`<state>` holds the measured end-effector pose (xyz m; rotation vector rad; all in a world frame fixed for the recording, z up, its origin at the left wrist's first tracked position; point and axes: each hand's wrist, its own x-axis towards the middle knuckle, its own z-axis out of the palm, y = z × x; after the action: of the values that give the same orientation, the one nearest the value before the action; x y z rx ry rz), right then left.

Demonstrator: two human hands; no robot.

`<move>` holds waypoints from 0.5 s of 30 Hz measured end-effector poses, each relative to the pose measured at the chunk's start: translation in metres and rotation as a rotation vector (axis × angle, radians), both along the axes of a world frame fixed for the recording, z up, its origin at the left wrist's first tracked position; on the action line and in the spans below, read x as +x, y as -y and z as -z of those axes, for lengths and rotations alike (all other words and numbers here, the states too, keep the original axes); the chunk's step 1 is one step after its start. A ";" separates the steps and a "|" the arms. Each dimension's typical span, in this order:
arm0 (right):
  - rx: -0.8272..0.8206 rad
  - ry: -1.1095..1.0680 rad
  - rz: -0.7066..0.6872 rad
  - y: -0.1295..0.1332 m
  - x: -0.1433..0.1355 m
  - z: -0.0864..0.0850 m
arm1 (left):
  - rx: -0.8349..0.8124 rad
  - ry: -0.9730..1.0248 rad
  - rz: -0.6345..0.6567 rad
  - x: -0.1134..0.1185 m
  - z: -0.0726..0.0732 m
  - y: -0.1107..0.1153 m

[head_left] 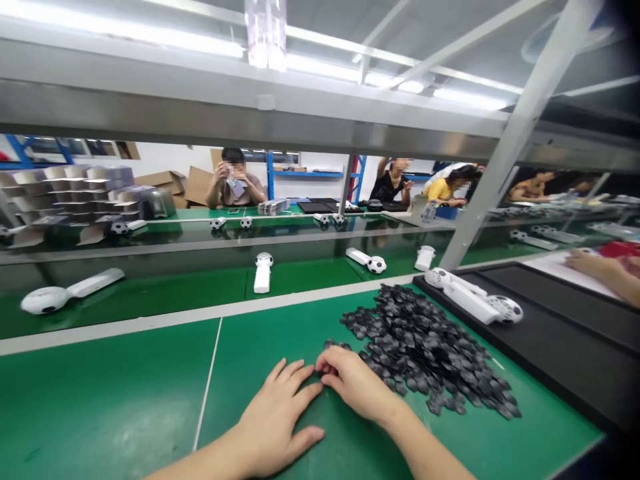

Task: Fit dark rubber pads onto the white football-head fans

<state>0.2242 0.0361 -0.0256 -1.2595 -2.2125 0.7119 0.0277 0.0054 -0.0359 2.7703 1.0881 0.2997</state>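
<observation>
- On the green desk (125, 400), right of the middle, a loose heap of flat black pieces (425, 347) lies just beyond the right hand (357, 387), probably tipped there so that single pieces sit within easy reach.
- At the heap's near left, the right hand bends over the desk with fingers curled and thumb close to the forefinger, a posture suited to small, thin parts; whether it pinches a piece is unclear, since the fingers hide the spot.
- Just left of it, the left hand (280, 413) lies palm down, fingers spread and nothing visibly grasped, its fingertips beside the right hand's, perhaps to steady work on the bare surface.
- Right of the heap, two white items with football-patterned heads (470, 300) lie head to tail on the left part of a black tray (565, 347), whose raised edge seems meant to contain things.
- Beyond the desk's pale border, similar white items (263, 273) lie spaced apart on a green belt (310, 267), presumably so each can be picked up alone.
- At the far right, a co-worker's hand (595, 267) reaches over a pale surface.
- Across the far side, other people (237, 187) sit near stacked boxes (75, 193).
</observation>
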 end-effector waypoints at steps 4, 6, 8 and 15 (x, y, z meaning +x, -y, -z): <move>-0.037 0.016 0.010 0.000 -0.001 -0.001 | 0.017 -0.007 0.004 0.000 0.000 -0.001; -0.051 0.046 0.028 -0.001 0.000 -0.001 | 0.041 -0.014 0.008 0.000 0.002 -0.003; -0.044 0.095 0.044 -0.001 0.001 -0.002 | 0.073 -0.015 0.028 -0.001 0.005 -0.006; 0.074 0.212 0.032 0.002 -0.002 -0.002 | 0.267 -0.043 0.073 -0.006 0.019 -0.015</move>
<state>0.2220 0.0338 -0.0241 -1.3848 -2.3576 0.4992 0.0222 0.0202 -0.0547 3.0560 1.0210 0.4058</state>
